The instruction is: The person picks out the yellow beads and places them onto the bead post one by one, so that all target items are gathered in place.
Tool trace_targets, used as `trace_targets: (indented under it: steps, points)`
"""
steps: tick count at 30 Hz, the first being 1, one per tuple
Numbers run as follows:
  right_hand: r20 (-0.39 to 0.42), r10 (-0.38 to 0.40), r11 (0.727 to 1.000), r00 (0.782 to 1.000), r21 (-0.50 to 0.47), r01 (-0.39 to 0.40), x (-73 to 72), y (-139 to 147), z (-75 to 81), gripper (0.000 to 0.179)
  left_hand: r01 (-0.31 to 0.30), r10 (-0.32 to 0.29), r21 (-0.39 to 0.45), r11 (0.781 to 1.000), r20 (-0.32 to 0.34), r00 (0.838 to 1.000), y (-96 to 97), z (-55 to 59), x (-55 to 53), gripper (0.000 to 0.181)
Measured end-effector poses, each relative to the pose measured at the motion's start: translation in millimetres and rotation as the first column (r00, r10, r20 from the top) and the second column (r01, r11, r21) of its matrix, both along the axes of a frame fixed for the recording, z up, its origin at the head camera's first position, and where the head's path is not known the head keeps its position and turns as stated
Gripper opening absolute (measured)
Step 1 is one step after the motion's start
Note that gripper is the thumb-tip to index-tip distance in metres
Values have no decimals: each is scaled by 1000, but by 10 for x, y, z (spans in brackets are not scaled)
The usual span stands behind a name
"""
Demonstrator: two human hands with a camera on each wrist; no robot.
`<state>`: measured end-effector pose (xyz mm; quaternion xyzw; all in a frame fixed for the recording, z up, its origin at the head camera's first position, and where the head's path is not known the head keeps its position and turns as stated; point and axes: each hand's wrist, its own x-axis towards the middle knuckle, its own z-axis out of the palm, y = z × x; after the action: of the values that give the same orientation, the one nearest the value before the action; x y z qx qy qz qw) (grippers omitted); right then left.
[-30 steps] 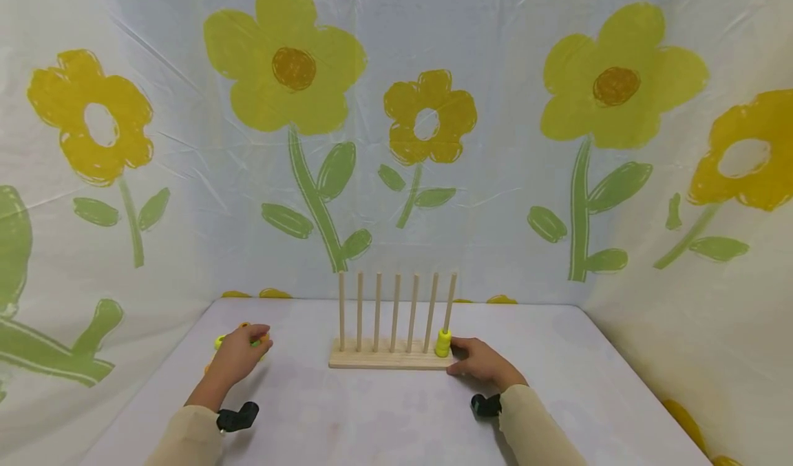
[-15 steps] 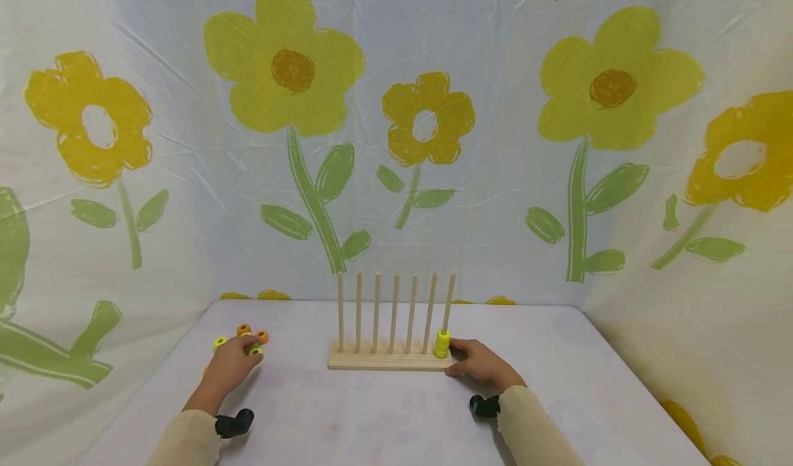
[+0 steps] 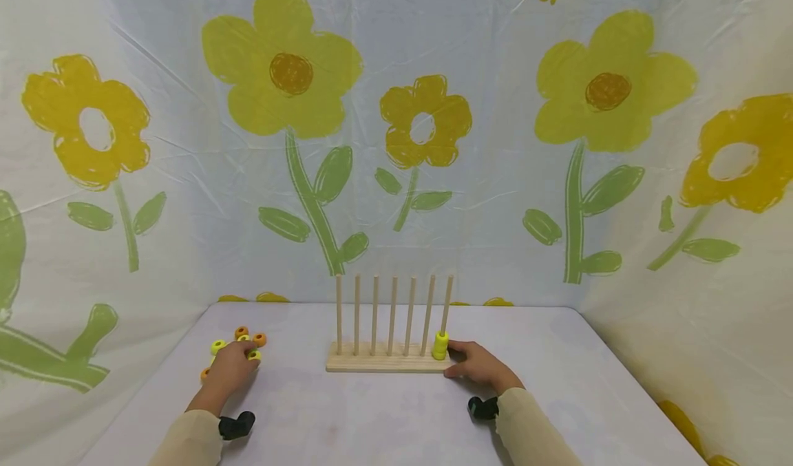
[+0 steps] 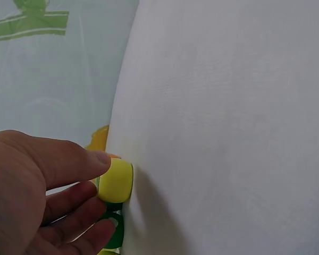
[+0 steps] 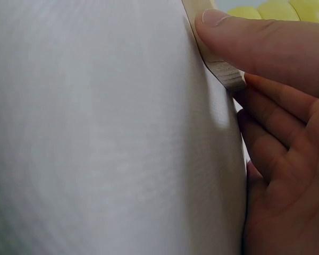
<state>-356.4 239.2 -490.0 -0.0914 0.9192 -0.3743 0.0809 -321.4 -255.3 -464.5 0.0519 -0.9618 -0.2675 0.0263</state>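
Pale cloth (image 3: 495, 191) printed with yellow flowers and green leaves hangs behind and around a whitish table (image 3: 384, 418), and orange lettering runs partly out of frame at the top. Below the centre of the head view we see a wooden peg rack (image 3: 378, 364), its seven pegs upright in one row; the rightmost peg carries a stack of yellow beads (image 3: 440, 346), and the other six are bare. Our right hand (image 3: 480, 364) grips the right end of the rack's base, with the thumb along its front edge and the fingers at the end and behind. Toward the lower left, our left hand (image 3: 229, 368) lies over a loose group of beads on the table: orange beads (image 3: 260, 340) and a yellow-green bead (image 3: 218, 346) show around it. In the left wrist view our thumb touches a yellow bead (image 4: 117, 183), with a green bead (image 4: 116, 234) just below it by the fingertips; we cannot tell whether the fingers close on the yellow one. Beige sleeves (image 3: 192, 438) cover both forearms, and a black device (image 3: 238, 425) sits at each wrist.
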Motion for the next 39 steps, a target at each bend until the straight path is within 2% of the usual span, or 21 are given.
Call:
trace_targets:
  steps: [6, 15, 23, 31, 39]
  points:
    - [-16, 17, 1000, 1000, 5, -17, -2, 4, 9, 76, 11, -11, -18, 1000, 4, 1000, -12, -23, -49, 39]
    - [-18, 14, 1000, 1000, 1, -14, 6, -2, 17, 76, 17, -17, -6, 1000, 49, 999, -33, -41, -63, 40]
    - [-31, 23, 1000, 999, -6, -24, 7, 7, 14, 75, 14, -14, 2, 1000, 40, 999, -40, -81, -80, 36]
    - [-36, 16, 1000, 999, 9, -15, -7, 13, -7, 75, -11, 11, 0, 1000, 50, 999, 56, 1, -84, 42]
    - [-14, 8, 1000, 1000, -17, -8, 8, 7, 11, 76, 14, -15, 42, 999, 20, 1000, 83, 17, -93, 43]
